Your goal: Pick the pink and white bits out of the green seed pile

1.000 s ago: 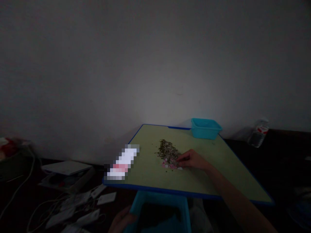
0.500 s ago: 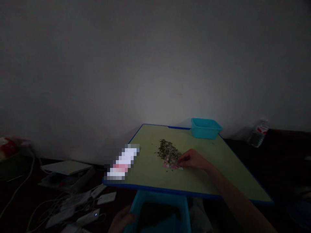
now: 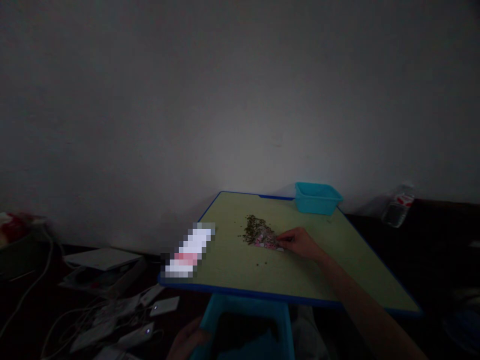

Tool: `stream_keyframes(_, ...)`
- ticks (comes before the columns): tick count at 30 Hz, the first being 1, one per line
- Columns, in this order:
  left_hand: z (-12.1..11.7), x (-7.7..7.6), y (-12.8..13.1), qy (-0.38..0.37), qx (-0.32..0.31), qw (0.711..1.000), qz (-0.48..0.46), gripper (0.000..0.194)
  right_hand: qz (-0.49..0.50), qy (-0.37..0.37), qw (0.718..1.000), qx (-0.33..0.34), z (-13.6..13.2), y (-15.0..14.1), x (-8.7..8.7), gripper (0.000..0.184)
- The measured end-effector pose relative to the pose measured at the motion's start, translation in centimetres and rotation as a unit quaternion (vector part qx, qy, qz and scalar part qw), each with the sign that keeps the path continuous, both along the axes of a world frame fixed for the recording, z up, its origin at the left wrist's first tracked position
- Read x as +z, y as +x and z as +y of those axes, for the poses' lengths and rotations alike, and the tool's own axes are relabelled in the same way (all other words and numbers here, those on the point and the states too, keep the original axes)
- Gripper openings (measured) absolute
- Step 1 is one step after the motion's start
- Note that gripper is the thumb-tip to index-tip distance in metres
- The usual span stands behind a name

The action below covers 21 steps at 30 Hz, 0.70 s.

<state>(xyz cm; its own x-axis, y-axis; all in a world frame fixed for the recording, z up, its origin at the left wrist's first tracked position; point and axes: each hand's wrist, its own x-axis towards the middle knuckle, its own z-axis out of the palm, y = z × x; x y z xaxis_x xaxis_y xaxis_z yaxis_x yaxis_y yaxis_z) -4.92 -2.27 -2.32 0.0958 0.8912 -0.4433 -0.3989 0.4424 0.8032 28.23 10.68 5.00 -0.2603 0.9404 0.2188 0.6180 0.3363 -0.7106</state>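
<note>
On the table, my right hand is closed, its fingertips pinching the right end of a flat pink-and-white patterned piece, perhaps a thin packet or paper. That piece lies against the near side of a heap of small dark grains, partly mixed with paler bits. A few loose grains lie nearer the front edge. Low in view, my left hand has its fingers over the left rim of a blue plastic bin below the table edge. Dark material covers part of the bin's floor; its kind is unclear.
A smaller blue basket stands at the table's back right corner. On the left edge is a blurred-out bright rectangle. Cables and white power strips lie on the floor at left. A clear bottle leans by the wall at right.
My right hand has moved slightly away from me, and the pink-and-white piece has shifted the same way against the grains. My left hand and the bin have stayed in place.
</note>
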Motion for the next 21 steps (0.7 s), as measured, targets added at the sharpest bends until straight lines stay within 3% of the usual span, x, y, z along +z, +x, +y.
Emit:
stream_keyframes(5, 0.0, -0.1, 0.0, 0.003, -0.004, 1.000, -0.026, 0.016, 0.017, -0.007, 1.000, -0.002, 0.1, 0.2, 0.2, 0.027)
stream_keyframes(13, 0.4, -1.6, -0.3, 0.001, -0.006, 1.000, -0.009, 0.018, 0.042, 0.009, 0.999, -0.006, 0.3, 0.4, 0.1, 0.030)
stream_keyframes(21, 0.0, -0.3, 0.0, 0.009, -0.009, 1.000, 0.021, 0.024, 0.030, -0.018, 0.999, 0.003, 0.0, -0.1, 0.2, 0.031)
